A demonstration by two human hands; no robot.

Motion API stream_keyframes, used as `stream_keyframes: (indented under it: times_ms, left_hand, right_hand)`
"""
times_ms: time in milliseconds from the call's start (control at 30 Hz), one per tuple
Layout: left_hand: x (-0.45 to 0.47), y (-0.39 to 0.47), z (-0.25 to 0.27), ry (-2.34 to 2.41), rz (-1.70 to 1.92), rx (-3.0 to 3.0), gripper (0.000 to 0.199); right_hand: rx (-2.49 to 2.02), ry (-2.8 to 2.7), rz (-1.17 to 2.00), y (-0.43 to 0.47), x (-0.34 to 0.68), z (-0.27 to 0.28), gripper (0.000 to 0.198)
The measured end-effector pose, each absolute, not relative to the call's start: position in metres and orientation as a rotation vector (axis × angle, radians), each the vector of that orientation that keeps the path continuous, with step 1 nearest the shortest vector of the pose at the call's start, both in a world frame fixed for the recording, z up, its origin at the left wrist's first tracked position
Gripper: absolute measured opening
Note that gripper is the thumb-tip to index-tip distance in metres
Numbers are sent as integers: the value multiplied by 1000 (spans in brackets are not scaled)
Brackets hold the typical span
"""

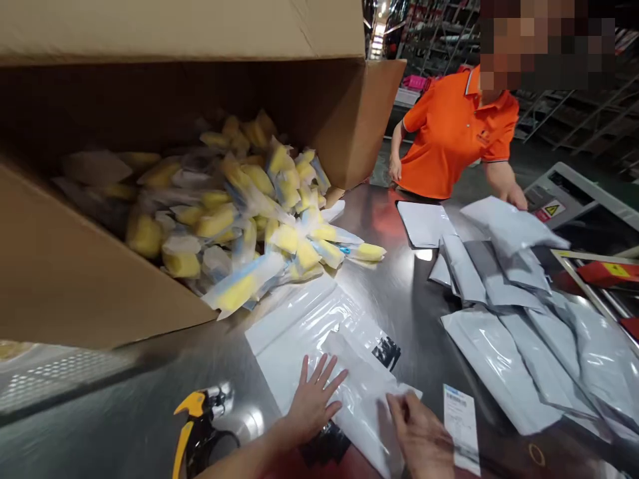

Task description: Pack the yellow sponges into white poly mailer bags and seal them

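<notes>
White bag [362,392] at bottom centre of frame, atop flat mailers [294,326] on metal surface [409,299]. Left hand [314,402] spread across it, grip open. Right hand [423,429] curled at its right edge; can't tell if grip has hold. Wrapped yellow packets [287,239] spill from carton [90,279], upper left. Orange-shirted co-worker [449,126], upper right, beside pale parcels [499,366].

White bag [367,402] partly hidden under left hand [313,404]

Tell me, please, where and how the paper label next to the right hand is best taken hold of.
Probably pinch the paper label by its upper right corner, coming from the right: it lies flat on the table, that corner is uncovered, and the right hand crowds its lower left edge.
</notes>
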State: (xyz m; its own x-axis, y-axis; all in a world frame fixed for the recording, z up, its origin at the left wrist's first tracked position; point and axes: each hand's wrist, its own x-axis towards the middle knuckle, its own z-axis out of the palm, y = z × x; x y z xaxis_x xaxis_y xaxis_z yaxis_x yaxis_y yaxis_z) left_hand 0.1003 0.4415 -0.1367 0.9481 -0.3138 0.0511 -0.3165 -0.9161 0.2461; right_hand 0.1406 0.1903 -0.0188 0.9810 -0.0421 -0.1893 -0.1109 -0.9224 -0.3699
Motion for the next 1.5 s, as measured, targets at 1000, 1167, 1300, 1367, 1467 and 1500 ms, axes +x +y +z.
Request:
stream_keyframes:
  times_ms: [1000,1167,1300,1367,1467,1500]
  left_hand:
    - [166,417,-68,669,-276,1463,18]
    - [164,416,-70,677,-243,1592,20]
    - [162,417,-73,674,-234,1656,21]
    - [161,416,-74,670,-229,1675,19]
    - [159,416,-76,659,-220,1698,18]
    - [159,416,-76,654,-218,1705,18]
  right_hand:
    - [-2759,-880,665,303,229,7,32]
    - [-2736,-951,770,311,239,6,31]
    - [-2695,-886,803,308,244,-4,29]
    - [-2668,-827,839,305,246,-7,30]
    - [-2497,-688,875,301,248,-6,32]
    - [-2437,-648,875,301,247,-6,31]
